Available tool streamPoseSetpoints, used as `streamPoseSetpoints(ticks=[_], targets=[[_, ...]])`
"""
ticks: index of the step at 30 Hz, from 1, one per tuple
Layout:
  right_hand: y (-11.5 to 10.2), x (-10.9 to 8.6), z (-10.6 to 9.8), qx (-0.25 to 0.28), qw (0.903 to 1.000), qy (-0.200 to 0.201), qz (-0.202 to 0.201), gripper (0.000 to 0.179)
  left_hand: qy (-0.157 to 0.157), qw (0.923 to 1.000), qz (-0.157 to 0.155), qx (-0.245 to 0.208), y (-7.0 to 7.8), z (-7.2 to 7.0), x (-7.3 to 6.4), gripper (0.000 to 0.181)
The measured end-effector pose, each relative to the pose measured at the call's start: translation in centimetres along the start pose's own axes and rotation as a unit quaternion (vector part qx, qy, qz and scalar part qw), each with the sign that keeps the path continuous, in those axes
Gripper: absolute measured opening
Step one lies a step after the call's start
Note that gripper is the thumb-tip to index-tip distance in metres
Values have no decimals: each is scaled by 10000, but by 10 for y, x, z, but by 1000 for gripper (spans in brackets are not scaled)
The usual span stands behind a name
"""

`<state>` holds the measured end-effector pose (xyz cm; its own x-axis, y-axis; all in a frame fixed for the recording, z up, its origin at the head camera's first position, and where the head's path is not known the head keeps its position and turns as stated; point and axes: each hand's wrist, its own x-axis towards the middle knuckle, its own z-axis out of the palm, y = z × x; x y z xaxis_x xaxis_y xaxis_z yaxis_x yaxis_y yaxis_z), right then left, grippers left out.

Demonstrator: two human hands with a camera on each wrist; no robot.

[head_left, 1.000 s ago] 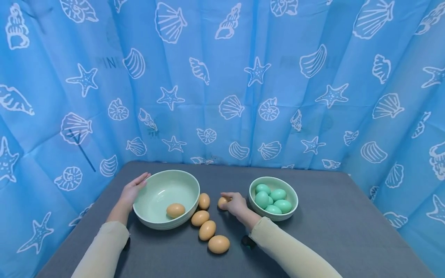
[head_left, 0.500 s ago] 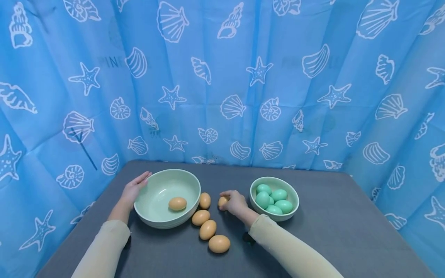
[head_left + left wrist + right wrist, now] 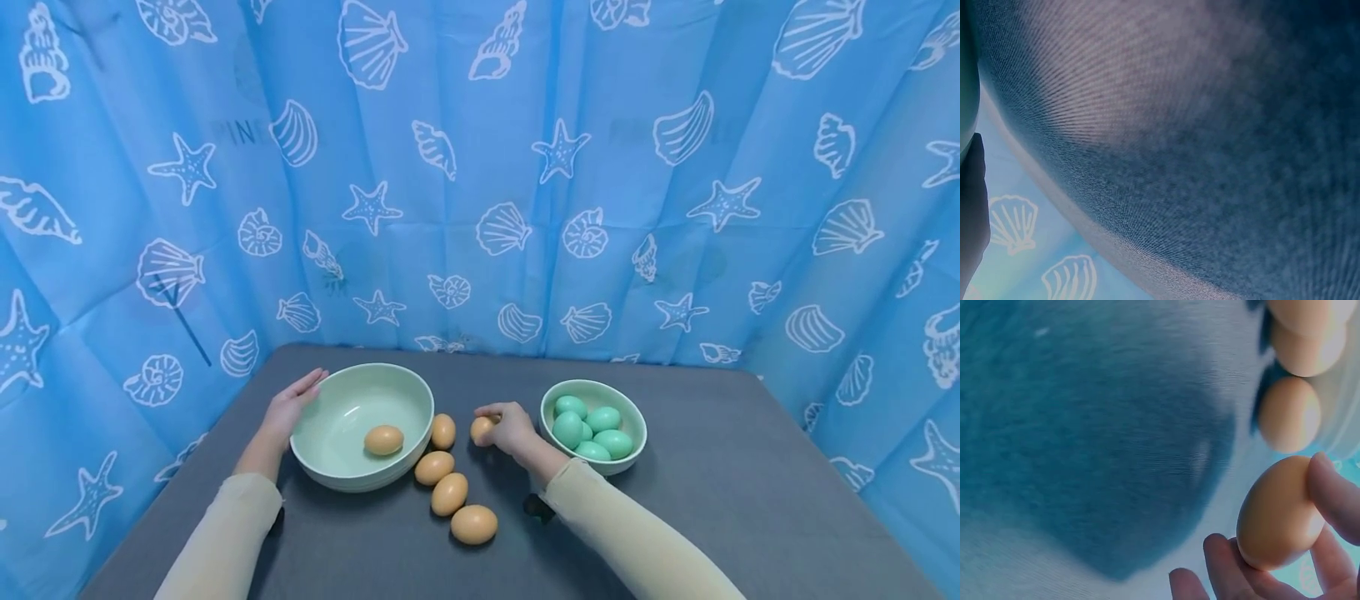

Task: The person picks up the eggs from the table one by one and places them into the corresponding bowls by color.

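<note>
My left hand (image 3: 288, 408) rests against the left outer side of a large pale green bowl (image 3: 318, 446), its fingers extended along the rim. One brown egg (image 3: 383, 440) lies inside that bowl. To the bowl's right, my right hand (image 3: 513, 432) pinches another brown egg (image 3: 1280, 512) between thumb and fingers, close over the table. The right wrist view shows the thumb on one side of this egg and fingertips under the other. In the left wrist view only a dark strip of the left hand (image 3: 972, 212) shows beside the bowl's edge (image 3: 967, 94).
Several brown eggs (image 3: 449, 494) lie in a loose line along the large bowl's right side toward the front. A smaller pale green bowl (image 3: 637, 446) with several green eggs (image 3: 567, 429) stands right of the right hand. Behind the grey table (image 3: 712, 500) hangs a blue shell-patterned curtain (image 3: 465, 167).
The egg inside the large bowl has rolled a little away from the near rim, then settled. My right hand has shifted slightly with the egg at its fingertips; the left hand stays on the bowl.
</note>
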<state>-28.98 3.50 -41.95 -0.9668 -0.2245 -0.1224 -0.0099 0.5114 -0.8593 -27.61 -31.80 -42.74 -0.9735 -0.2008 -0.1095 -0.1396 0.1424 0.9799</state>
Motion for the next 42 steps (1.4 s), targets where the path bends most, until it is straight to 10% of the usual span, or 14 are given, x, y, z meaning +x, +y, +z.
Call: streamPoseSetpoints(ticks=[42], targets=[[-79,9,17,1081,9906,-698,-473,46,-56,9997,-81,-217,2,1,1,50]])
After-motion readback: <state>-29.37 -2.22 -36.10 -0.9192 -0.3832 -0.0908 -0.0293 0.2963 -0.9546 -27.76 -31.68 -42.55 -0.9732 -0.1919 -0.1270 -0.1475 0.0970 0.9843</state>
